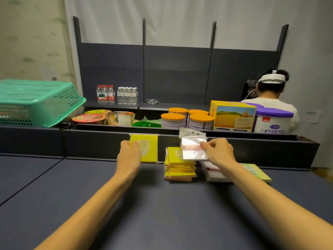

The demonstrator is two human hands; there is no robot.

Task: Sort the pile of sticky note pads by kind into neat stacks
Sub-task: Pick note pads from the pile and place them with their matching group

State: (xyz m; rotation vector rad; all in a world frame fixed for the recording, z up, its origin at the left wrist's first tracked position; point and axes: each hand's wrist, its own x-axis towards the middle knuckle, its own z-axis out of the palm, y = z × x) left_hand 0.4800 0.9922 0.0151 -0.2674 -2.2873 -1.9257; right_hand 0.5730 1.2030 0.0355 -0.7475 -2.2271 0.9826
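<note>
Our hands reach out over the far part of the dark worktop (pixel 162 204), both arms bare. The left hand (pixel 128 156) grips a yellow pad (pixel 148 147) by its left edge, fingers curled round it, and holds it upright so its face, printed "2207", is turned to us; it sits in a glossy clear wrapper with a sealed strip along the top. The right hand (pixel 219 152) pinches a white pad pack (pixel 193 147) by its right edge between thumb and fingertips. That pack is a shiny clear sleeve with a white printed header card on top and a thin reddish band across its middle, and we hold it raised and tilted, just above the pile.

Between the hands and slightly nearer us stands a yellow stack (pixel 179 165) of square wrapped pads, uneven at the edges, with orange and pink layers showing low down. Just right of it, partly hidden under our right wrist, lies a flat white-and-pink pack (pixel 214 173), and beside that a pale green pad (pixel 257 171) lying flat on the worktop.

The worktop is matte, dark blue-grey, with seams running across it and a raised ledge at the far side. Beyond the ledge sit a green plastic basket (pixel 41 101) with a perforated wall, round tins (pixel 187 118) with orange lids, and a yellow box (pixel 234 116).
</note>
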